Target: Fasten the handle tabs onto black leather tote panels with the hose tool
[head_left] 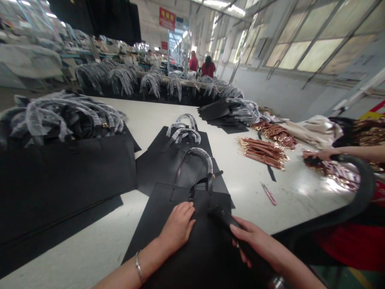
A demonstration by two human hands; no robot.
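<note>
A black tote bag lies flat in front of me, its handle wrapped in clear film and arched away from me. My left hand rests on the bag just below one handle strap, fingers together against the leather and thumb apart. My right hand is wrapped around a long black handheld tool, whose exact kind I cannot make out. The tool's tip is at the bag by the base of the other strap. Beyond lie more black bags, overlapping, with film-wrapped handles.
A tall pile of black bags stands left. Brown straps with gold clasps lie right, near pink-handled thread snips. At the right edge, another person's hand holds something black. More handled bags line the table's far side.
</note>
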